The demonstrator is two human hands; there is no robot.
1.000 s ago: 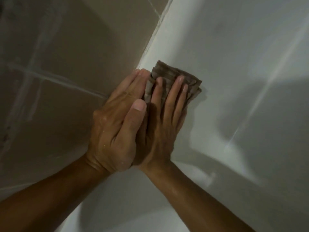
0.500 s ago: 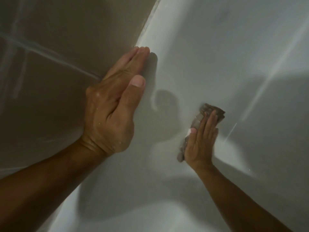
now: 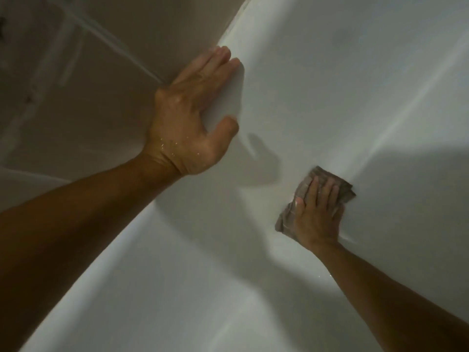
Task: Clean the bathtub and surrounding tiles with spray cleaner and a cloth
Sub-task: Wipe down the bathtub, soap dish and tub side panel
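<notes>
1. My left hand lies flat on the bathtub rim, fingers straight and thumb spread, holding nothing. I judge it is there to prop me while I lean over the tub.
2. My right hand presses the cloth flat against the tub's inner wall, down from the rim and well apart from my left hand. The fingers lie straight on top, not curled round it, which spreads pressure for wiping.
3. The cloth is brown and folded into a pad, its edges showing past my fingertips and beside my thumb.
4. The tiles meet the tub rim just beside my left fingers, with pale grout lines.
5. No spray bottle is in view.
6. I can read no brand, label or writing anywhere.
7. Droplets shine on the back of my left hand.
</notes>
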